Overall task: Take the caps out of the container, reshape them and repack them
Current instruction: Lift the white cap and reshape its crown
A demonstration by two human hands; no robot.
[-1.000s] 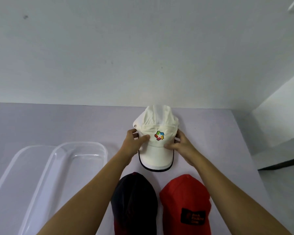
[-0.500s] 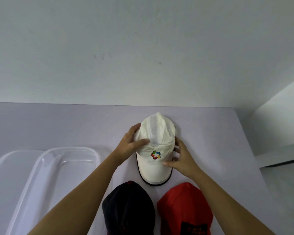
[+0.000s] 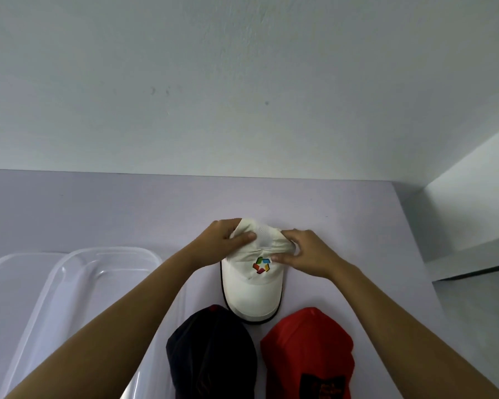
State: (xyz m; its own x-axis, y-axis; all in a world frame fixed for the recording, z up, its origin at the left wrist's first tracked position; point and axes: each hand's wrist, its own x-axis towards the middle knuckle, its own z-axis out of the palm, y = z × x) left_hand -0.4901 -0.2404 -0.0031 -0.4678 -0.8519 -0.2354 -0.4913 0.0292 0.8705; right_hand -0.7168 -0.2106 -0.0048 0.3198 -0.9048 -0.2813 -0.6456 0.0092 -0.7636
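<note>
Lilac surface (image 3: 127, 214) carries the white fabric cap (image 3: 252, 280), brim toward the person; both hands, left (image 3: 224, 240) and right (image 3: 303, 253), pinch its far crown.

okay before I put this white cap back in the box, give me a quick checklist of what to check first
1. White cap held by both hands: ok, left hand and right hand pinch the crown.
2. Crown reshaped: not ok, the back is bunched under the fingers.
3. Brim flat on the table: ok.
4. Clear container empty and open: ok, no lid on it.
5. Black cap and red cap out of the way: ok, they lie nearer you, right of the container.
6. Their shape: cannot tell, partly cut off.
</note>
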